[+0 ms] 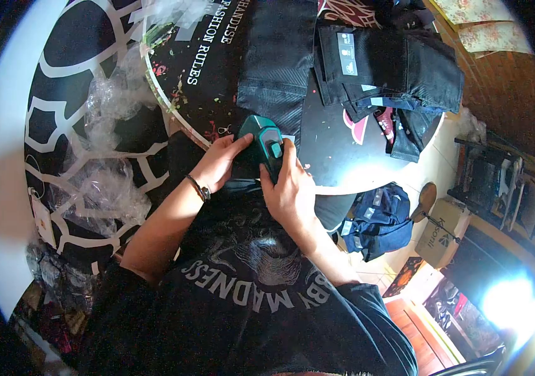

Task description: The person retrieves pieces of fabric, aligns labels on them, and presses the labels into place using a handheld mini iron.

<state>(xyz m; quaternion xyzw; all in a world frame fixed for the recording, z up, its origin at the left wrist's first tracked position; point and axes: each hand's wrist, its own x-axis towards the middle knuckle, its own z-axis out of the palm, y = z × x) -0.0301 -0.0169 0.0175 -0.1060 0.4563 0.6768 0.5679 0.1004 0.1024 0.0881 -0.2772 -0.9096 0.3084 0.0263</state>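
Note:
Both my hands are on a teal and black handheld device with a grey panel and a raised teal button, close to my chest. My right hand grips its lower right side, with the index finger by the button. My left hand holds its left side, the thumb at the edge and the other fingers partly hidden. Beneath the device, folded black trousers run lengthwise over the round table. A small white tag shows beside the device.
Folded dark trousers with label strips are stacked at the table's right. Crumpled clear plastic lies left, on a black-and-white patterned surface. Below right are dark blue garments and a cardboard box. A bright lamp shines at lower right.

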